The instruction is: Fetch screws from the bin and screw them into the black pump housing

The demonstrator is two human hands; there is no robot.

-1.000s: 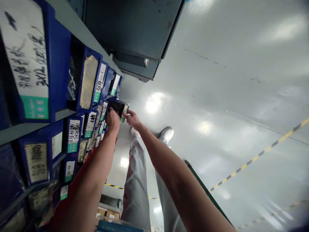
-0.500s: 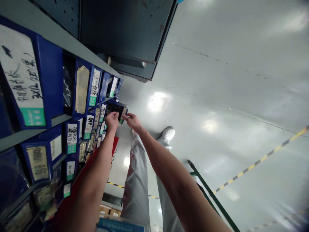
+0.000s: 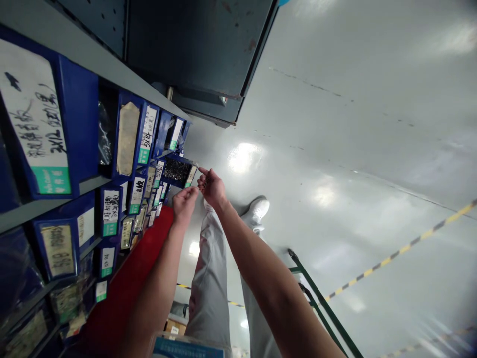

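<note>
A pulled-out blue bin [image 3: 168, 180] holds a heap of small dark screws [image 3: 177, 169]; a pale label covers its front end. My left hand [image 3: 184, 204] is just in front of that bin, with its fingers pinched together. Whatever they may hold is too small to make out. Close beside it, my right hand [image 3: 212, 189] is turned palm up with its fingers curled. A few small dark pieces, apparently screws, lie in its palm. The fingertips of both hands nearly meet.
Shelves of labelled blue bins [image 3: 80, 124] run along my left, with a red surface [image 3: 149, 263] below. A dark metal cabinet [image 3: 194, 44] stands ahead. At the lower right is a green-framed cart [image 3: 316, 303]; yellow-black tape [image 3: 402, 251] marks the floor.
My left hand has come out of the screw bin and moved right, towards my right hand. My right hand has let go of the bin's front and turned palm up.
</note>
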